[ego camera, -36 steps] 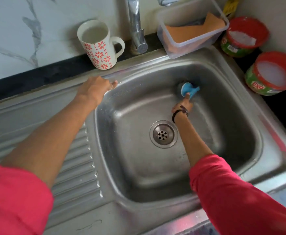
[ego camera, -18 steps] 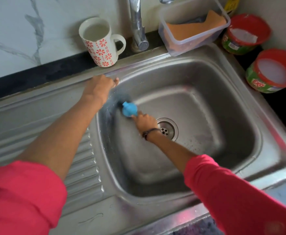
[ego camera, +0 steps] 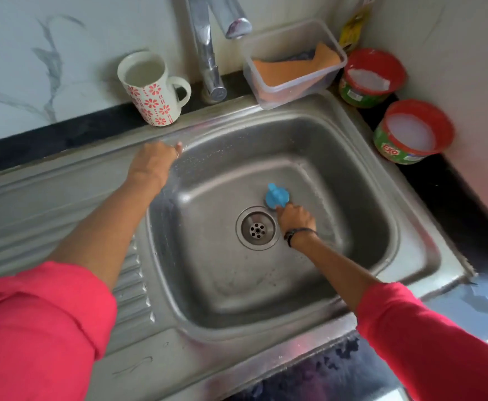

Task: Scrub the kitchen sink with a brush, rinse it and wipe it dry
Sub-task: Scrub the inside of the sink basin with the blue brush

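Observation:
The steel sink fills the middle of the view, with its round drain in the floor of the basin. My right hand is down in the basin just right of the drain, shut on a small blue brush pressed against the sink floor. My left hand rests on the sink's back left rim, fingers curled over the edge and holding nothing. Both arms wear pink sleeves.
A chrome tap rises behind the basin. A flowered mug stands left of it. A clear tub with an orange cloth sits at the back right. Two red-rimmed cleaner pots stand on the right counter. The ribbed drainboard lies left.
My right hand swept the blue brush from the back right of the basin over to the left wall, then back to just right of the drain. My left hand stayed on the rim.

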Motion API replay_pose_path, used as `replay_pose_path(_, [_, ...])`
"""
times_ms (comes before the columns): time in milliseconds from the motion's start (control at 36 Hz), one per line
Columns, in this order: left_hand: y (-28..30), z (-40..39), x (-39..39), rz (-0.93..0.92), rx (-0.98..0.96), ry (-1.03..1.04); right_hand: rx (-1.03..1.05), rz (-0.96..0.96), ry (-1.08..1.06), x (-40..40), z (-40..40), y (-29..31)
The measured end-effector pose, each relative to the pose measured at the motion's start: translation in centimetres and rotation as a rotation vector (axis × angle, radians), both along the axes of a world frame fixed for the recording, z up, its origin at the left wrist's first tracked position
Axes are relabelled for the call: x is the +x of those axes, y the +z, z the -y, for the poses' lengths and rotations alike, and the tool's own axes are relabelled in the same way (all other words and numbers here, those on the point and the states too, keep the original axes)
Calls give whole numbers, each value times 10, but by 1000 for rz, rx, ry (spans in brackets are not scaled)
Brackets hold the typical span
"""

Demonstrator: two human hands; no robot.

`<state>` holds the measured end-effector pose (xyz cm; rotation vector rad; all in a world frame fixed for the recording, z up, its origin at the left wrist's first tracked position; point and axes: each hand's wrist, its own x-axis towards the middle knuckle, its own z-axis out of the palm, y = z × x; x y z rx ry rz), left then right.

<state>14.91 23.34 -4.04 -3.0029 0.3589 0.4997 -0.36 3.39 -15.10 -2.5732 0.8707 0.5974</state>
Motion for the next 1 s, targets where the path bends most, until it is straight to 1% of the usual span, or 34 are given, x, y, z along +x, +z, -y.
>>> replay_pose_path(83, [10,5,-11,-27,-45,80,-12,-67,102,-20,-8,8])
replay_pose_path(167, [6,5,-16,-88,57,-4,-12,-135,201,-30,-5,20])
replay_pose_path(250, [9,11,-23,-118,136,-97,90,-155,138,-31,10,34])
replay_pose_path(361, [7,31,-35,-54,183,-272,217,-59,38,-34,36,60])
replay_pose_path(417, [12,50,-40,-16,158,-320,230,7,17,-33,54,78])
replay_pose_path(472, [18,77,-42,-11,115,-323,214,72,21,-28,76,99])
replay_pose_path(528, [19,106,-42,-28,1,-284,191,185,7,-21,100,122])
replay_pose_path(611, [15,144,-38,-48,-263,-191,183,375,-24,-9,134,157])
replay_pose_path(667, [14,166,-34,-59,-421,-126,161,462,-72,0,155,178])
replay_pose_path(778, [18,212,-27,-59,-705,-48,190,654,-193,27,195,200])
replay_pose_path(833, [23,233,-23,-89,-861,40,191,675,-219,43,210,204])
replay_pose_path(889, [28,254,-18,-165,-1008,167,177,630,-220,61,221,203])
replay_pose_path(944, [32,272,-15,-274,-1073,291,160,547,-216,76,226,201])
replay_pose_path(1000, [34,289,-12,-378,-1076,370,149,467,-197,85,230,197])
